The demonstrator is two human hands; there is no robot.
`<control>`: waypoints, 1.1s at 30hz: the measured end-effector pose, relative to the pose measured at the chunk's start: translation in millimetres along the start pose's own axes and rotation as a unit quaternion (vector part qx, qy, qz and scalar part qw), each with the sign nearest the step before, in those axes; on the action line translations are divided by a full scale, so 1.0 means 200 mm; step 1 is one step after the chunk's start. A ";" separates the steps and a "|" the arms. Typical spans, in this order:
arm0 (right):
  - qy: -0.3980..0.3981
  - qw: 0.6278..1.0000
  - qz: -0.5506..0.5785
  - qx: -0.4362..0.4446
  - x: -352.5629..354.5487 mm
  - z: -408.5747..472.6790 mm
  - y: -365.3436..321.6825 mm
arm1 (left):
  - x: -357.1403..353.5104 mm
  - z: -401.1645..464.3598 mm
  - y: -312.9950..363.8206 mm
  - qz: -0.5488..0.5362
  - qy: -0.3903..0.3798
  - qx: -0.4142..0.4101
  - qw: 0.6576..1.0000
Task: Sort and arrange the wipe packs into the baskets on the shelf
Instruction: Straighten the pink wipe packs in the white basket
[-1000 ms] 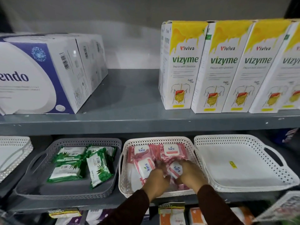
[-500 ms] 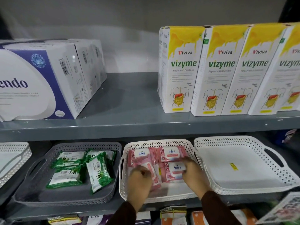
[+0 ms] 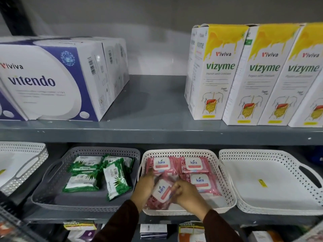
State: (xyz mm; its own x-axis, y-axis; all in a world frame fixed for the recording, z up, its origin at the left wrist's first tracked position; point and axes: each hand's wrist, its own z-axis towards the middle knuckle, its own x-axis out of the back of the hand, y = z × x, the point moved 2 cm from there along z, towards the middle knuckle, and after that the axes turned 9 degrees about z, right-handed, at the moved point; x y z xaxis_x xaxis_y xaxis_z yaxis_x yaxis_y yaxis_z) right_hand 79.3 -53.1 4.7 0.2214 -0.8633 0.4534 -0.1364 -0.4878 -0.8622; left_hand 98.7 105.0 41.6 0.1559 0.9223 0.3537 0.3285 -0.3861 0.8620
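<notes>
A white perforated basket (image 3: 225, 186) on the lower shelf holds several pink Kara wipe packs. Both hands grip one tilted pink pack (image 3: 161, 190) at the basket's front left: my left hand (image 3: 144, 188) on its left side, my right hand (image 3: 187, 193) on its right. Three more pink packs lie flat behind and to the right, among them one at the back right (image 3: 193, 165). A grey basket (image 3: 52, 179) to the left holds several green wipe packs (image 3: 116, 179).
An empty white basket (image 3: 272, 182) sits to the right, another white basket (image 3: 21, 165) at far left. The upper shelf carries Vitendo boxes (image 3: 52, 81) and tall Vizyme boxes (image 3: 244, 75). More goods sit on the shelf below.
The hands came together at the basket's front left around one tilted pink pack; earlier they were apart, each on a different pack. The camera view shifted slightly left.
</notes>
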 end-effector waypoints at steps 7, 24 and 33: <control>-0.030 0.995 -0.067 0.074 0.03 0.04 0.05 | -0.01 -0.13 -0.07 -0.011 0.031 0.002 0.999; 0.125 0.981 -0.146 0.015 0.36 0.00 0.31 | -0.07 0.16 -0.13 0.279 -0.065 -0.174 0.942; 0.129 0.984 -0.126 0.000 0.38 0.07 0.42 | -0.02 0.15 -0.11 0.243 -0.025 -0.231 0.942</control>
State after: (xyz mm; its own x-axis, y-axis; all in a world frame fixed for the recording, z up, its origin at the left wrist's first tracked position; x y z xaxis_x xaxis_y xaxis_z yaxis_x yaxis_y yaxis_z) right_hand 97.1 -157.1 -36.3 -0.0049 -0.7188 0.6952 -0.1093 -0.6907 -0.7149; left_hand 118.4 109.0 9.9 0.2301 0.6321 0.7400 -0.2319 -0.7029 0.6725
